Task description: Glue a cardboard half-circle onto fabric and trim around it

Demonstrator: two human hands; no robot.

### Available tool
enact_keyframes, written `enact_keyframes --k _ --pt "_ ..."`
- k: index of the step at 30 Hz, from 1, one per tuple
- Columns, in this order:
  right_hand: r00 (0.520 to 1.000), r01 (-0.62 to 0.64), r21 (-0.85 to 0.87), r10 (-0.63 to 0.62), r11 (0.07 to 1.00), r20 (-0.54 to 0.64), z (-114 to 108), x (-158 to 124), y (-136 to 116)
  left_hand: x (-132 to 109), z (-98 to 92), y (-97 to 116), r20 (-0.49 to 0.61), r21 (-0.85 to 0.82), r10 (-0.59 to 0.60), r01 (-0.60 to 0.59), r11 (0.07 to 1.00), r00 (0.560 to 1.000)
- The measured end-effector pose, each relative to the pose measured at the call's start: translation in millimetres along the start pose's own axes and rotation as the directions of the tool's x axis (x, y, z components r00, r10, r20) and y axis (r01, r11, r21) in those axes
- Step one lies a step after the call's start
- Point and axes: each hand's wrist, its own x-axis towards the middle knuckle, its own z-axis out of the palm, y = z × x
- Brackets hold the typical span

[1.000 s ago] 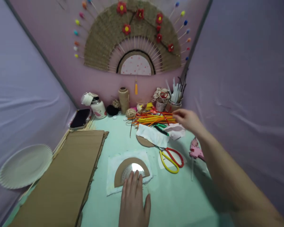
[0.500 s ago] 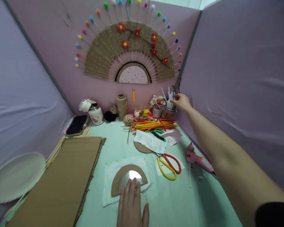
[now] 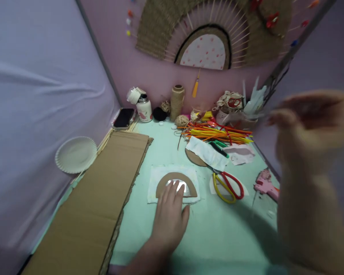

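My left hand (image 3: 172,214) lies flat with its fingers stretched over a clear protractor (image 3: 182,188). The protractor rests on a brown cardboard half-ring (image 3: 164,183), which lies on a pale, tie-dyed-looking cloth (image 3: 152,191). My right hand (image 3: 309,122) is raised at the right, smeared by motion. Its fingers look pinched together, and a thin blurred thing points left from them; its kind cannot be made out. Right of the cloth lie scissors (image 3: 237,187) with one red and one yellow handle, partly on a white paper piece.
A large cardboard sheet (image 3: 103,183) and a white paper plate (image 3: 76,154) are at the left. At the back stand a bottle (image 3: 145,109), a twine spool (image 3: 177,103) and orange-yellow pipe cleaners (image 3: 215,133). A pink glue gun (image 3: 265,182) lies right. A decorated woven fan (image 3: 157,30) hangs behind.
My right hand has drawn back from the holder of white sticks toward me, with something thin at its fingertips. My left hand stays on the protractor. The view has turned left and down.
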Motion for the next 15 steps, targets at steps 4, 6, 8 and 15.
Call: enact_keyframes --k 4,6,8,15 --pt "0.768 -0.608 0.224 0.494 0.761 0.407 15.3 -100.0 0.1 29.5 -22.7 -14.0 0.141 -0.003 -0.181 0.183 0.983 0.973" --pt "0.627 -0.753 0.179 0.608 0.633 0.488 19.5 -125.4 3.4 41.0 -29.6 -19.7 0.218 -0.029 -0.178 0.189 0.982 0.96" --pt "0.56 -0.81 0.165 0.656 0.563 0.506 19.5 -134.6 6.7 48.6 -33.0 -23.9 0.267 -0.049 -0.181 0.201 0.978 0.947" --pt "0.421 -0.905 0.203 0.714 0.375 0.559 15.1 -133.5 20.5 66.1 -39.5 -40.5 0.363 -0.072 -0.16 0.199 0.977 0.918"
